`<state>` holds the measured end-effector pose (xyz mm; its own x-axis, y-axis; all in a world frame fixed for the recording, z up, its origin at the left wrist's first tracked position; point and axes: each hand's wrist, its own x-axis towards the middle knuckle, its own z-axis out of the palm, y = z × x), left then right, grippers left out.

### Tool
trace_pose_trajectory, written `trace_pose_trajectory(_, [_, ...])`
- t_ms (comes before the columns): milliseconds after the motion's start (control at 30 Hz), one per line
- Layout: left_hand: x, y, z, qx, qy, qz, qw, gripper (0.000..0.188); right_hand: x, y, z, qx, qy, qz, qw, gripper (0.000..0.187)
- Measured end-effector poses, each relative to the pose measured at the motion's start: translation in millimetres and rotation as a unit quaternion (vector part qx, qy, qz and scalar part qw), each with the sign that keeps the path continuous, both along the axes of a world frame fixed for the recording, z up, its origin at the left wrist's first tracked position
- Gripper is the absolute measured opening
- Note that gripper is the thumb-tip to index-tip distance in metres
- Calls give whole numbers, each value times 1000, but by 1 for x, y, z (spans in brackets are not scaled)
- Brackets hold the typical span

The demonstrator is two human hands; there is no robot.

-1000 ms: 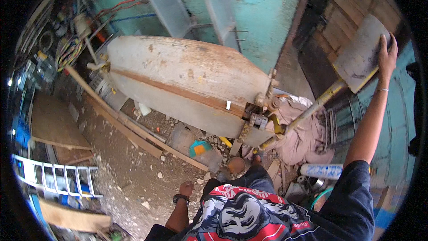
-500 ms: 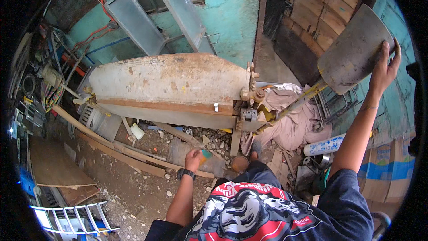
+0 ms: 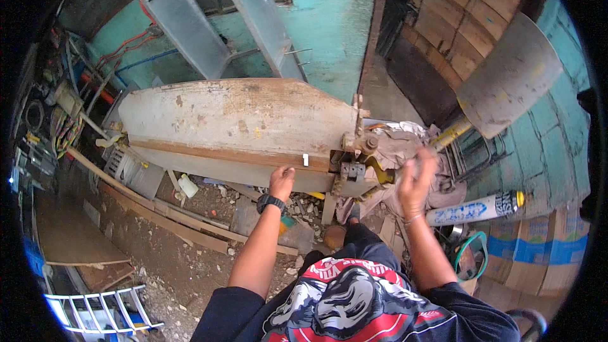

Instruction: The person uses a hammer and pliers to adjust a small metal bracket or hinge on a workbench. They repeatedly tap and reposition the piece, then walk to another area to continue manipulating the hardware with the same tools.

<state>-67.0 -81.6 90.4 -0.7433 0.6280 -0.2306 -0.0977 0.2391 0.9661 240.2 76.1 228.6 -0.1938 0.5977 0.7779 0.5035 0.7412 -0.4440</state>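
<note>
A long, rusty, cream-painted metal box-like body (image 3: 234,114) lies across the middle, with a brown strip along its near edge. A small white piece (image 3: 305,159) sits on that strip. My left hand (image 3: 282,182), with a dark watch on the wrist, is just left of it, fingers curled; what they hold, if anything, is hidden. My right hand (image 3: 418,180) is blurred, its fingers apart and nothing visible in it. It is right of the rusty bolted bracket (image 3: 353,170). A curved grey metal sheet (image 3: 510,76) on a yellow pole (image 3: 451,133) stands tilted at the right, untouched.
Cloth (image 3: 405,136) lies behind the bracket. At the right are a white-and-blue cylinder (image 3: 472,209), a green-rimmed bucket (image 3: 484,250) and cardboard boxes (image 3: 538,247). Planks (image 3: 171,226) cross the stony ground at the left, near an aluminium ladder (image 3: 104,310).
My right hand has let go of the grey metal sheet and come down and left toward the bracket. My left hand has risen toward the small white piece.
</note>
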Motion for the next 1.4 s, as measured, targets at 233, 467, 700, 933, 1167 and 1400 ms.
trace_pose_trajectory(233, [-20, 41, -25, -97, 104, 2, 990, 35, -91, 75, -90, -289, 84, -101, 948, 21])
trace_pose_trajectory(467, [-1, 67, -57, -123, 80, 4, 989, 43, -167, 343, -155, -363, 163, 19, 917, 27])
trace_pose_trajectory(700, [10, 75, -55, -89, -49, 103, 989, 24, -221, 466, -307, -508, 143, 74, 846, 17])
trace_pose_trajectory(933, [17, 77, -43, -115, -128, 154, 973, 27, -235, 526, -421, -565, -67, -3, 822, 31])
trace_pose_trajectory(1167, [14, 87, -16, -165, -101, 161, 968, 18, -258, 524, -442, -605, -85, -77, 788, 28])
trace_pose_trajectory(1400, [9, 68, -29, -144, -153, 187, 960, 19, -250, 538, -451, -576, -163, -46, 800, 35])
